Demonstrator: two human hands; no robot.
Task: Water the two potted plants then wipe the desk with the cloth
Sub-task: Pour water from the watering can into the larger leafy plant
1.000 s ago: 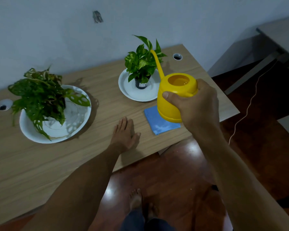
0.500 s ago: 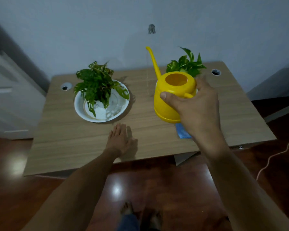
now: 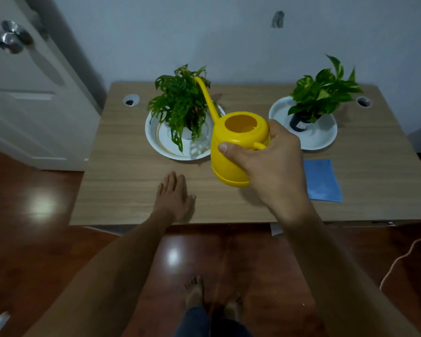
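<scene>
While my right hand (image 3: 267, 164) grips the yellow plastic watering can (image 3: 236, 147) and my left hand (image 3: 174, 198) rests flat, I tip slowly over the left leafy potted plant (image 3: 180, 105).

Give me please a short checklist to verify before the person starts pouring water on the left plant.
1. Right hand grips the yellow watering can: ok.
2. Water visible inside the can: ok.
3. Spout reaches the left plant: ok.
4. Spout over the soil itself: cannot tell, leaves hide the pot.
5. White plate under the plant to catch spill: ok.
6. Left hand flat on the desk, away from the plate: ok.
</scene>
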